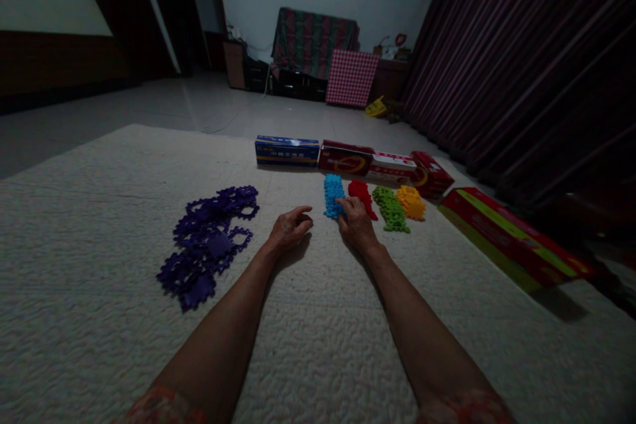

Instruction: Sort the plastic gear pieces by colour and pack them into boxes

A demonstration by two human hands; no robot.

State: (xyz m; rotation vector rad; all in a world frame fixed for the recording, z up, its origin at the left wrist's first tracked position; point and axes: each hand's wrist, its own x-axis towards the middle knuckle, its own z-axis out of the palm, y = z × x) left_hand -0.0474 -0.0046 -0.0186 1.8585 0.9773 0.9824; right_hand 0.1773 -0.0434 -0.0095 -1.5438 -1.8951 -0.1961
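Note:
My left hand (293, 228) hovers low over the quilted mat, fingers apart and slightly bent, with nothing in it. My right hand (355, 221) has its fingers curled onto the near right edge of a row of light blue toothed plastic pieces (332, 189); the fingertips are partly hidden. Just beyond that hand lies a pile of red toothed pieces (360, 191). Further right are a green row (390, 209) and a yellow-orange pile (411, 203) of similar pieces. Purple gear-shaped pieces (218, 245), some with open centres, spread out to the left of my left hand.
Behind the pieces stand a blue box (287, 152) and dark red boxes (345, 158), one with a white side (392, 167). A long red and green box (507, 235) lies at right. The cream quilted mat (318, 351) covers the work area. Purple curtains (477, 66) hang beyond.

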